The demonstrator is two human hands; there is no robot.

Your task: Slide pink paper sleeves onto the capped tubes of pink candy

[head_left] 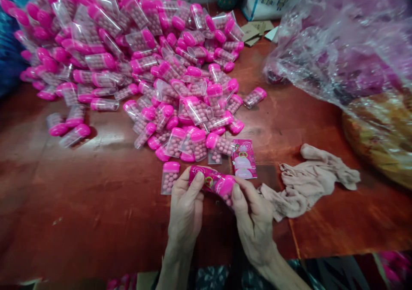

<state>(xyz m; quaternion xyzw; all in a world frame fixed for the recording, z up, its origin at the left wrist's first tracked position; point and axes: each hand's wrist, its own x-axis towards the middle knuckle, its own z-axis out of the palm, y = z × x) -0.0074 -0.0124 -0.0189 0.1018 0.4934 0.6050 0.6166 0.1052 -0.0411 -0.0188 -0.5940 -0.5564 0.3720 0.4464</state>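
Near the table's front edge, my left hand (189, 199) pinches a printed pink sleeve label (207, 179) between thumb and fingers. My right hand (252, 217) is closed on a small clear container (226, 189) with a pink cap and pink balls inside. The capped end of this container meets the sleeve's right end; how far it sits inside I cannot tell. Just left of my left hand lies another pink-capped container (170, 178). Beyond my hands a flat stack of printed pink labels (244, 159) rests on the table.
A large heap of pink-capped containers (154, 66) covers the back left of the table (96, 221). At right lies a crumpled beige cloth (309, 182). Clear plastic wrap (337, 53) bulges over the right side. Cardboard pieces (254, 31) lie at the back.
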